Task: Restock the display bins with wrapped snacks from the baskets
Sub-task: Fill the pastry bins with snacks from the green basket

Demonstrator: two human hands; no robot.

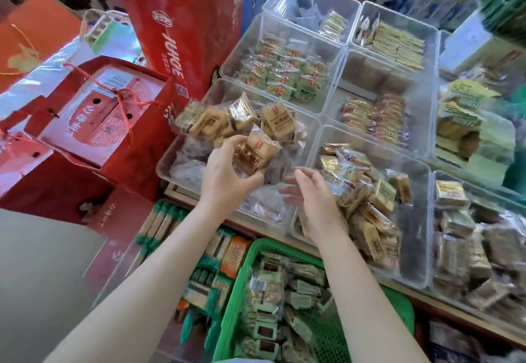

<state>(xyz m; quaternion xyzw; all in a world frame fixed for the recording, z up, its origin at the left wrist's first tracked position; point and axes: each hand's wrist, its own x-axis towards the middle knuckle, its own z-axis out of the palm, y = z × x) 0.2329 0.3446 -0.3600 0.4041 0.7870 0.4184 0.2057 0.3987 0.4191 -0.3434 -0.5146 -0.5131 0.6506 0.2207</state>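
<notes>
Left hand (227,176) gripping tan snack (257,150) over near bin (166,163), ready to drop in; right hand (311,195) open, empty, beside, poised to tidy.

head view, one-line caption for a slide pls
Left hand holds tan wrapped snacks over a clear display bin; right hand open alongside.

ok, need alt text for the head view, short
A person's left hand holds wrapped tan biscuit packets over a clear display bin while the right hand hovers open beside it. More clear bins of wrapped snacks fill the shelf, with a green basket of green-wrapped snacks below and red gift bags to the left.
</notes>
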